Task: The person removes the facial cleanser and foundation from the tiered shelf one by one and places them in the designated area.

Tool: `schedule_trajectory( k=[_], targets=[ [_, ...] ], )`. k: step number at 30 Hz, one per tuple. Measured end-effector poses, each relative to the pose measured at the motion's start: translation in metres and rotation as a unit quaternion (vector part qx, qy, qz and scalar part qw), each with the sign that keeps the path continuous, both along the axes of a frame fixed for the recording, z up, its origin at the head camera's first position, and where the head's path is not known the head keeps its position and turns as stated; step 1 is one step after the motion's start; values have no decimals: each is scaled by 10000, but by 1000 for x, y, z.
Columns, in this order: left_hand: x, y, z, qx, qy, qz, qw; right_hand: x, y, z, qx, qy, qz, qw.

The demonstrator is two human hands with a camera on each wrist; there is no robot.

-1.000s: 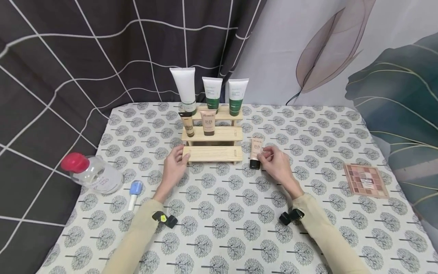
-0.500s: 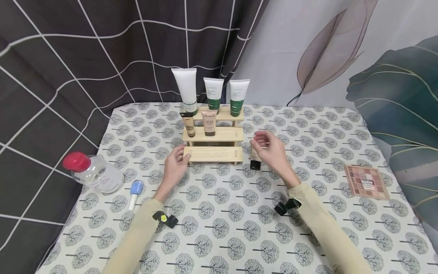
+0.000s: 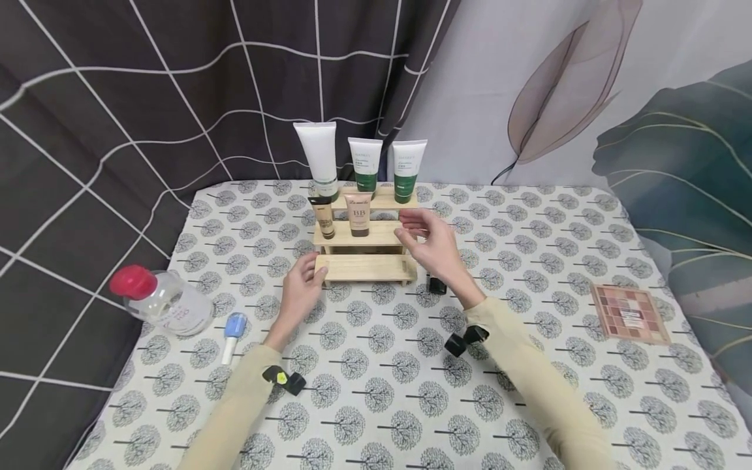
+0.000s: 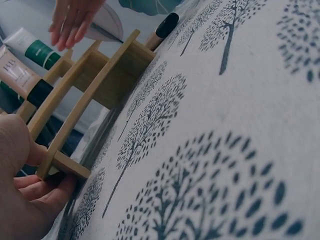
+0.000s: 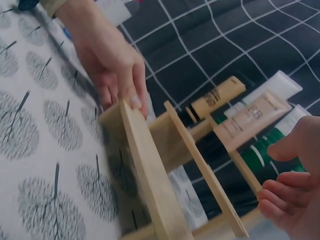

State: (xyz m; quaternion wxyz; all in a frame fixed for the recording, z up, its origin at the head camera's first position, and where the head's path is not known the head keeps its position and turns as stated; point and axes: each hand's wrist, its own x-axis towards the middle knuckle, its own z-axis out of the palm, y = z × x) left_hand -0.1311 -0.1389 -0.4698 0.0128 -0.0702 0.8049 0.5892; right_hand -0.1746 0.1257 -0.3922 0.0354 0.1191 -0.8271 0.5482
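My left hand [image 3: 299, 290] grips the left end of the lowest step of a wooden three-step rack [image 3: 364, 266]; the left wrist view shows its thumb above and fingers below. My right hand [image 3: 436, 245], holding nothing, hovers by the middle step's right end, fingers loosely bent. On that step stand a small gold tube [image 3: 323, 219] with a dark top and a pink BB cream tube [image 3: 359, 215]. A large white tube [image 3: 319, 156] and two white-and-green tubes [image 3: 365, 163] line the top step. Another BB cream tube lies right of the rack; my right hand hides all but its black cap [image 3: 437, 285].
To the left are a clear bottle [image 3: 176, 310] with a red cap and a blue nail polish bottle [image 3: 235, 324] with a white cap. An eyeshadow palette [image 3: 630, 313] lies at the right. Curtains [image 3: 247, 85] hang behind the table.
My right hand has let go of the BB cream tube lying on the table and moved up and left to the rack. The left hand keeps its grip on the lowest step.
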Motion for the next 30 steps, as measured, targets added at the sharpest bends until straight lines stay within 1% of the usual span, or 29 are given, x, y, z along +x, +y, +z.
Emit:
schedule_trajectory(
  k=[3, 8, 14, 20, 23, 27, 30],
  targets=[
    [0, 1, 1, -19, 37, -23, 10000, -3, -9, 1, -156, -124, 78, 9998],
    [0, 1, -1, -51, 41, -62, 10000, -8, -23, -1, -263, -110, 211, 9994],
    [1, 0, -1, -93, -74, 11, 9999, -15, -39, -6, -265, -325, 241, 9988],
    [0, 2, -1, -109, -47, 25, 9999, -22, -47, -14, -514, -502, 221, 9972],
    [1, 3, -2, -112, 6, 35, 9999, -25, -51, -18, -631, -582, 276, 9959],
    [1, 3, -2, -75, 41, 35, 10000, -26, -57, -23, -699, -490, 274, 9960],
    [2, 3, -2, -83, 21, 64, 9999, -27, -60, -24, -627, -335, 242, 9972]
  ],
)
